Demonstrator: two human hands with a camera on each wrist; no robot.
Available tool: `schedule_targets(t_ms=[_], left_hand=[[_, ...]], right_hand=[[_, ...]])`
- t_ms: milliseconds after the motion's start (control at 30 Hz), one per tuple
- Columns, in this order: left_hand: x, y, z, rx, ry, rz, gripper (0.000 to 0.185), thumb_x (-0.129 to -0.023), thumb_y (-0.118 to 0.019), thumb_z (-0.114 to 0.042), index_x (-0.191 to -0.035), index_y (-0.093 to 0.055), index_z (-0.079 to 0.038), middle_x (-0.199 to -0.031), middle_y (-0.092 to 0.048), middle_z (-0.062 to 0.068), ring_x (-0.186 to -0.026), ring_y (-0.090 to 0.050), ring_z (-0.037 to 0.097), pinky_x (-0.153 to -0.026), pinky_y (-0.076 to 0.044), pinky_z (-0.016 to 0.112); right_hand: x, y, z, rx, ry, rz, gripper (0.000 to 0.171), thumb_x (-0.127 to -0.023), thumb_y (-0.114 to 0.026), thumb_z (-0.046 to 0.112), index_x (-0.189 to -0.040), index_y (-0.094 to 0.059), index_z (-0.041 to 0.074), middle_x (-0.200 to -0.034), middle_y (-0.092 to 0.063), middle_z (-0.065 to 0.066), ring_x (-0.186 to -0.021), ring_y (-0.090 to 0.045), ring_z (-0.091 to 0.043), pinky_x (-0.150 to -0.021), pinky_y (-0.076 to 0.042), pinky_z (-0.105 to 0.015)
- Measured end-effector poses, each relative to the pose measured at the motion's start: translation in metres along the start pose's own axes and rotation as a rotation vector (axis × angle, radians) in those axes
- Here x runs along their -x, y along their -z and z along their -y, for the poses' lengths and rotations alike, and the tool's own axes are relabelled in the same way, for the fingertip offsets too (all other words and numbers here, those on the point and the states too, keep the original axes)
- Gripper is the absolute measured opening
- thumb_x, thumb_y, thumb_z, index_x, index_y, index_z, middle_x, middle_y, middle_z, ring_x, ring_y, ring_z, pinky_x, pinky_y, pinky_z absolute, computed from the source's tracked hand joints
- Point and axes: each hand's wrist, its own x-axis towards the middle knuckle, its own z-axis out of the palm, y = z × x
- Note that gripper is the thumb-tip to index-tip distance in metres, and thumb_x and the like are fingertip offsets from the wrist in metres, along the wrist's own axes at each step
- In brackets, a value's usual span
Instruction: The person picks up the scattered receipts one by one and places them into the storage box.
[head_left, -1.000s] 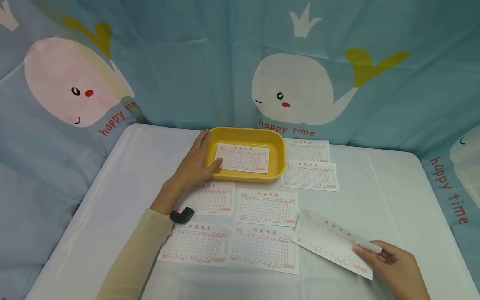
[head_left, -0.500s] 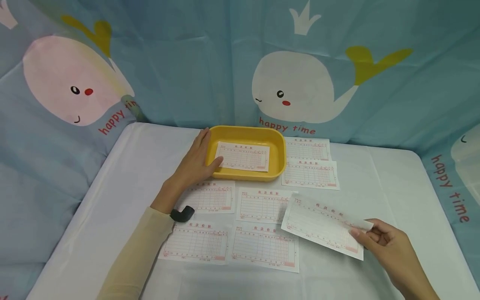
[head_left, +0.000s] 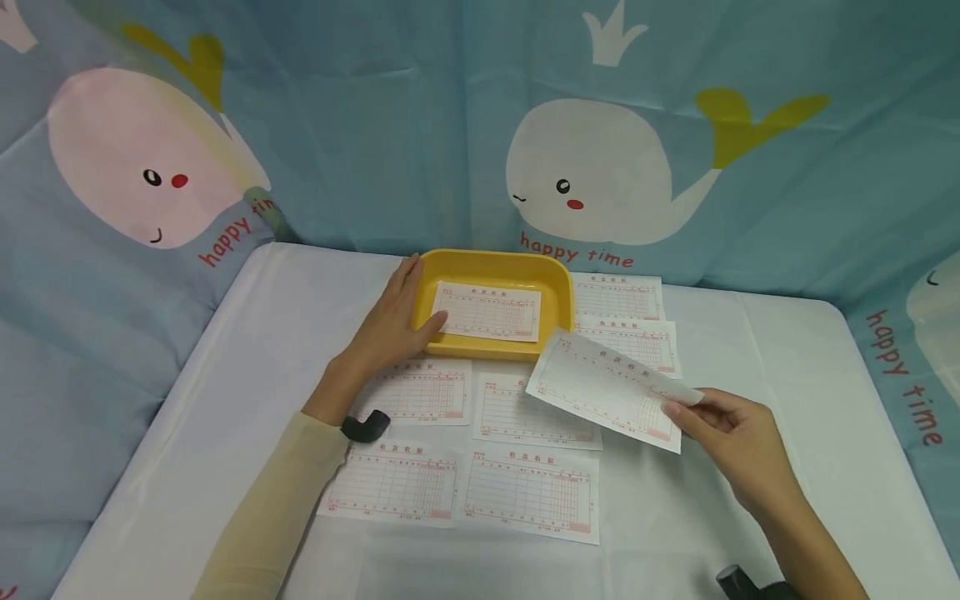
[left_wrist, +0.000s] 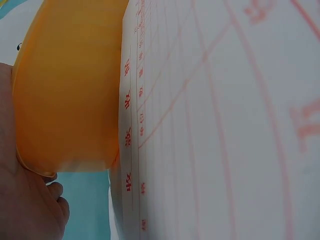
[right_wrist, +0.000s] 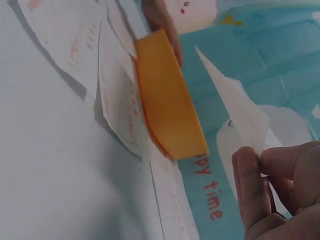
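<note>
My right hand (head_left: 731,437) pinches one corner of a printed receipt slip (head_left: 607,387) between thumb and fingers. The slip is lifted and tilted, its far corner near the front right of a yellow plastic tray (head_left: 501,353). In the right wrist view the raised slip (right_wrist: 240,107) appears nearly edge-on above the right hand (right_wrist: 287,185). At the tray's left end, my left hand (head_left: 386,321) holds the rim, thumb over the inside and fingers along the outside. Inside the tray lies another receipt slip (head_left: 489,312). The left wrist view shows the tray wall (left_wrist: 70,90) close up.
Several receipt slips lie flat on the white cloth: a front-left slip (head_left: 390,485), a front-middle slip (head_left: 531,493), a slip below the tray (head_left: 431,392) and a back-right slip (head_left: 618,293). Behind the table hangs a blue whale-print curtain (head_left: 360,150).
My right hand has carried its slip up and leftward, from the front right to beside the tray. The left hand stays at the tray, which has not moved.
</note>
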Motion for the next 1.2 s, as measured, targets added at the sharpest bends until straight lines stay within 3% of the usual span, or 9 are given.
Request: schedule_targets(t_ms=[200,367,700,1000,1100,1200], left_hand=[[0.001,-0.001,0.001,0.003,-0.003,0.004,0.097,-0.103,-0.055,-0.053,-0.172,-0.001,-0.011,-0.180,-0.003,0.009,-0.167,-0.014,0.031,-0.133,-0.024,0.054],[0.000,-0.002,0.000,0.006,-0.011,0.009,0.097,-0.103,-0.054,-0.053,-0.172,-0.001,-0.010,-0.180,-0.003,0.011,-0.167,-0.015,0.032,-0.133,-0.024,0.056],[-0.001,0.000,-0.003,0.007,-0.002,0.003,0.096,-0.102,-0.056,-0.051,-0.172,-0.004,-0.011,-0.180,-0.004,0.009,-0.164,-0.023,0.033,-0.130,-0.031,0.055],[0.000,0.001,-0.001,0.026,-0.001,0.002,0.097,-0.103,-0.056,-0.053,-0.172,-0.002,-0.011,-0.180,-0.003,0.009,-0.163,-0.025,0.035,-0.129,-0.033,0.056],[0.000,0.001,-0.001,0.032,-0.004,-0.002,0.096,-0.103,-0.056,-0.052,-0.172,-0.003,-0.011,-0.180,-0.004,0.009,-0.163,-0.026,0.035,-0.128,-0.033,0.056],[-0.001,-0.001,-0.001,0.036,-0.002,0.001,0.096,-0.103,-0.056,-0.051,-0.172,-0.002,-0.012,-0.180,-0.003,0.009,-0.163,-0.025,0.035,-0.129,-0.033,0.056]], right_hand=[[-0.034,-0.022,0.012,-0.124,0.022,0.047,0.028,-0.096,-0.077,0.009,-0.118,-0.069,-0.006,-0.095,-0.077,0.016,-0.085,-0.076,-0.002,-0.076,-0.063,-0.020],[-0.058,-0.037,0.022,-0.025,0.036,0.051,0.037,-0.098,-0.077,0.020,-0.123,-0.068,-0.006,-0.097,-0.074,0.013,-0.085,-0.074,-0.002,-0.078,-0.063,-0.023],[-0.100,-0.064,0.048,0.055,0.107,0.067,0.033,-0.098,-0.077,0.024,-0.120,-0.073,-0.001,-0.111,-0.073,-0.018,-0.085,-0.069,-0.003,-0.074,-0.058,-0.015],[-0.134,-0.094,0.069,0.100,0.171,0.140,0.027,-0.098,-0.076,0.018,-0.119,-0.074,0.001,-0.111,-0.074,-0.017,-0.089,-0.069,-0.014,-0.069,-0.054,-0.017],[-0.142,-0.104,0.072,0.134,0.186,0.154,0.025,-0.097,-0.077,0.016,-0.117,-0.074,0.000,-0.109,-0.073,-0.016,-0.093,-0.069,-0.022,-0.073,-0.056,-0.019],[-0.147,-0.112,0.075,0.185,0.232,0.135,0.027,-0.097,-0.077,0.015,-0.119,-0.073,-0.001,-0.113,-0.074,-0.019,-0.099,-0.073,-0.029,-0.083,-0.062,-0.029]])
